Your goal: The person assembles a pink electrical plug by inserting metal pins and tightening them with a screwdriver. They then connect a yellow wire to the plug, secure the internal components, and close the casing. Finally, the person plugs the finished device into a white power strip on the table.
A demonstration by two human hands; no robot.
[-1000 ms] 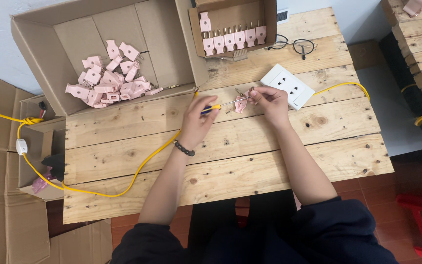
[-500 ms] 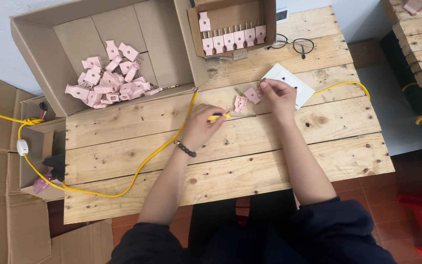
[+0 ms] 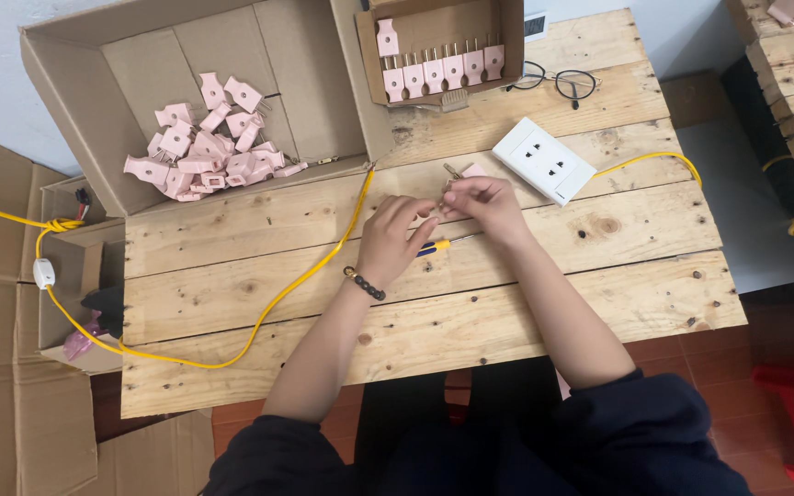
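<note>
Pink plug (image 3: 467, 174) sits pinched in my right hand (image 3: 484, 207) near the worktop's (image 3: 232, 230) far edge; my left hand (image 3: 395, 241) grips a screwdriver (image 3: 443, 244).

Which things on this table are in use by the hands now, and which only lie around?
In use:
- left hand and right hand, holding a pink plug together
- screwdriver, lying under the hands

Lying around:
- pile of pink plugs in the open carton
- eyeglasses
- white socket block
- yellow cable

Dark navy sleeves pushed up; what looks like a black beaded bracelet (image 3: 364, 284) on the left wrist.
</note>
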